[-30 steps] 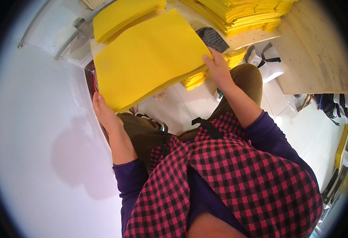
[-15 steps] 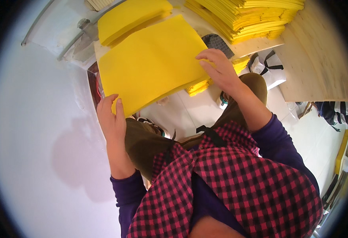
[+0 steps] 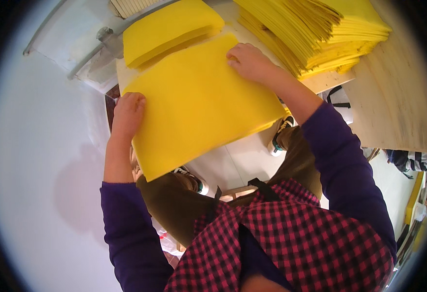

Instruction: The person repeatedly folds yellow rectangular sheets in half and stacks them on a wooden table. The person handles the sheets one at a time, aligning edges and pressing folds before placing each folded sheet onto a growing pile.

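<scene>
A wide stack of yellow sheets (image 3: 194,117), soft like felt or foam, lies flat in front of me. Its near edge overhangs the table toward my knees. My left hand (image 3: 128,113) is at the stack's left edge, fingers curled over it. Toward the far right corner, my right hand (image 3: 251,61) has its fingers bent onto the right edge. The thumbs and the underside of the stack are mostly hidden. Just beyond lies a narrower folded yellow bundle (image 3: 169,31).
A tall pile of folded yellow sheets (image 3: 320,39) stands at the far right beside a wooden panel (image 3: 393,107). A clear bottle-like thing (image 3: 109,39) is near the left wall. A white bag (image 3: 340,102) with black handles sits below on the right.
Both hands have moved farther away along the stack's sides, and their fingers have curled onto its edges. The yellow stack has slid nearer to me, over my knees.
</scene>
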`<state>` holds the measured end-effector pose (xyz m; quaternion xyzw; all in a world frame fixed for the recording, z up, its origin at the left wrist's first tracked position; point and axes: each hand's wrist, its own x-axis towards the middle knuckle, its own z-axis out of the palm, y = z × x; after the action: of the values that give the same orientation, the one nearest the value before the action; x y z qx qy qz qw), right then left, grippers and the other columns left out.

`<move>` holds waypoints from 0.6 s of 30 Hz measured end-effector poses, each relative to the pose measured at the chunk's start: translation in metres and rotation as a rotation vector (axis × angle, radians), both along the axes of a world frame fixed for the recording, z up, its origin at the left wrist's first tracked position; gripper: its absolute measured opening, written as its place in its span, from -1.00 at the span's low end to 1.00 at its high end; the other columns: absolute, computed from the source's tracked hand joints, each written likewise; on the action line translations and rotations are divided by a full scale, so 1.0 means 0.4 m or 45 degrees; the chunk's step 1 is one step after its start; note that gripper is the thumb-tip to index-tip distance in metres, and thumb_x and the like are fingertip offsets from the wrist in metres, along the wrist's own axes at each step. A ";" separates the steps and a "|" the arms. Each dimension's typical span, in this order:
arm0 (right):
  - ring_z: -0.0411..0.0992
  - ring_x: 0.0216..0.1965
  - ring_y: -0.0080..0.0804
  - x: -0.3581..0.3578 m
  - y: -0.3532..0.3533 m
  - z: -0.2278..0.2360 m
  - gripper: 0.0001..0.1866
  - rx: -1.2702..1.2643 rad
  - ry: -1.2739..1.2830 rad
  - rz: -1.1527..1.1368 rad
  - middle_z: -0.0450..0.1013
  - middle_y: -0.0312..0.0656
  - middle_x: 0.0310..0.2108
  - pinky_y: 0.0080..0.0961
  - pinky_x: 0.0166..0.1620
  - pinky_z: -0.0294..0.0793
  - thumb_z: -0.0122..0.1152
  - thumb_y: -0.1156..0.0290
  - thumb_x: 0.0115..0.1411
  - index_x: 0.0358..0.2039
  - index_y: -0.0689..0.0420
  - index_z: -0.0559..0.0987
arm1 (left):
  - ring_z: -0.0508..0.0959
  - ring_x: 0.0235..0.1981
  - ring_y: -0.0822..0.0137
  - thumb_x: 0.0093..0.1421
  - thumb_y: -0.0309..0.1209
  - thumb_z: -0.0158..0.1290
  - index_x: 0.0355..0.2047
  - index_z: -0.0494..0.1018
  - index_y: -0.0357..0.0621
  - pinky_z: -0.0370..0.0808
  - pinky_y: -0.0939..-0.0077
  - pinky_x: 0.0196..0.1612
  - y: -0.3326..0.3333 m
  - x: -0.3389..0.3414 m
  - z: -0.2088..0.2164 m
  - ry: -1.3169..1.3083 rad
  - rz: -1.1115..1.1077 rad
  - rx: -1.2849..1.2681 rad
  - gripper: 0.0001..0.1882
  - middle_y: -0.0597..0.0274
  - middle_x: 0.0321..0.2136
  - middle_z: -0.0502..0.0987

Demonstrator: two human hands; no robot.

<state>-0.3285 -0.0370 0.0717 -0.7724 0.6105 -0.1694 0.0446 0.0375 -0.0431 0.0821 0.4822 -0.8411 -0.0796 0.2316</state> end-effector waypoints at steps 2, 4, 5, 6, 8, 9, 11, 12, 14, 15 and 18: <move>0.33 0.02 -0.09 0.001 0.006 0.008 -0.70 -0.070 -0.040 0.118 0.42 -0.08 -0.08 -0.22 0.11 0.30 0.04 0.24 0.22 -0.14 0.14 0.54 | 0.44 -0.12 -0.04 0.14 -0.46 0.03 -0.27 0.47 -0.24 0.37 0.17 -0.05 0.016 -0.007 0.003 0.035 -0.038 -0.027 -0.84 -0.02 -0.27 0.49; 0.33 0.02 -0.08 0.010 0.022 0.000 -0.69 -0.113 -0.081 0.217 0.42 -0.08 -0.07 -0.22 0.11 0.30 0.06 0.23 0.21 -0.12 0.13 0.54 | 0.44 -0.11 -0.05 0.13 -0.46 0.05 -0.26 0.47 -0.25 0.37 0.16 -0.04 0.041 -0.008 -0.008 0.080 -0.144 -0.023 -0.82 -0.02 -0.26 0.49; 0.33 0.02 -0.08 0.017 0.026 -0.009 -0.68 -0.101 -0.094 0.250 0.42 -0.08 -0.06 -0.22 0.11 0.31 0.07 0.23 0.21 -0.11 0.13 0.54 | 0.44 -0.11 -0.05 0.12 -0.46 0.06 -0.26 0.47 -0.25 0.37 0.16 -0.03 0.035 -0.009 -0.013 0.038 -0.127 -0.029 -0.82 -0.02 -0.25 0.49; 0.33 0.02 -0.07 0.024 0.028 -0.021 -0.67 -0.076 -0.097 0.313 0.41 -0.08 -0.05 -0.22 0.11 0.31 0.07 0.22 0.20 -0.10 0.13 0.54 | 0.44 -0.11 -0.05 0.12 -0.46 0.06 -0.25 0.46 -0.25 0.37 0.17 -0.03 0.028 -0.012 -0.026 0.010 -0.125 -0.029 -0.81 -0.02 -0.24 0.49; 0.33 0.03 -0.07 0.040 -0.001 -0.039 -0.66 -0.133 -0.050 0.206 0.41 -0.08 -0.05 -0.22 0.10 0.31 0.08 0.22 0.20 -0.10 0.14 0.53 | 0.45 -0.11 -0.05 0.11 -0.47 0.06 -0.24 0.46 -0.23 0.37 0.18 -0.02 -0.007 -0.012 -0.049 0.018 -0.162 -0.123 -0.80 -0.02 -0.20 0.49; 0.33 0.03 -0.07 0.046 -0.023 -0.043 -0.65 -0.163 -0.015 0.159 0.41 -0.08 -0.05 -0.23 0.10 0.32 0.08 0.22 0.19 -0.09 0.15 0.53 | 0.45 -0.11 -0.05 0.11 -0.47 0.05 -0.24 0.46 -0.22 0.37 0.18 -0.02 -0.043 -0.010 -0.053 0.026 -0.135 -0.087 -0.80 -0.01 -0.20 0.49; 0.31 0.04 -0.05 0.043 -0.071 -0.038 -0.67 -0.146 -0.041 0.053 0.41 -0.05 -0.07 -0.23 0.11 0.29 0.08 0.26 0.19 -0.11 0.17 0.51 | 0.46 -0.11 -0.03 0.10 -0.49 0.05 -0.24 0.46 -0.21 0.37 0.19 -0.02 -0.100 -0.006 -0.052 0.042 -0.091 -0.023 -0.81 0.00 -0.20 0.49; 0.30 0.04 -0.04 0.040 -0.082 -0.036 -0.68 -0.093 -0.038 -0.051 0.41 -0.04 -0.09 -0.24 0.12 0.28 0.08 0.28 0.19 -0.11 0.19 0.50 | 0.46 -0.11 -0.03 0.10 -0.49 0.05 -0.23 0.46 -0.21 0.37 0.20 -0.02 -0.109 -0.001 -0.051 0.088 -0.130 -0.052 -0.81 0.01 -0.20 0.49; 0.30 0.03 -0.04 0.023 -0.085 -0.026 -0.65 -0.116 -0.074 -0.009 0.41 -0.03 -0.08 -0.24 0.12 0.28 0.08 0.24 0.20 -0.09 0.19 0.50 | 0.46 -0.10 -0.03 0.11 -0.48 0.04 -0.23 0.46 -0.20 0.38 0.21 -0.02 -0.117 0.006 -0.037 0.108 -0.070 0.052 -0.80 0.02 -0.21 0.50; 0.31 0.03 -0.03 0.015 -0.076 -0.023 -0.64 -0.092 -0.085 -0.026 0.41 -0.02 -0.08 -0.25 0.11 0.29 0.08 0.22 0.20 -0.08 0.19 0.50 | 0.46 -0.09 -0.02 0.11 -0.47 0.04 -0.23 0.46 -0.20 0.37 0.21 -0.01 -0.107 0.010 -0.031 0.131 -0.140 -0.003 -0.80 0.02 -0.21 0.50; 0.32 0.02 -0.02 0.002 -0.031 -0.030 -0.61 -0.159 -0.128 0.209 0.41 -0.01 -0.07 -0.25 0.11 0.30 0.09 0.20 0.19 -0.06 0.18 0.50 | 0.44 -0.06 -0.01 0.13 -0.43 0.04 -0.22 0.46 -0.22 0.37 0.22 0.01 -0.048 0.021 -0.029 0.091 -0.197 0.019 -0.78 0.01 -0.20 0.49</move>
<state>-0.3275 -0.0493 0.0598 -0.8117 0.5304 -0.2412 0.0407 0.0458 -0.0624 0.0707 0.4141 -0.8665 -0.1207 0.2511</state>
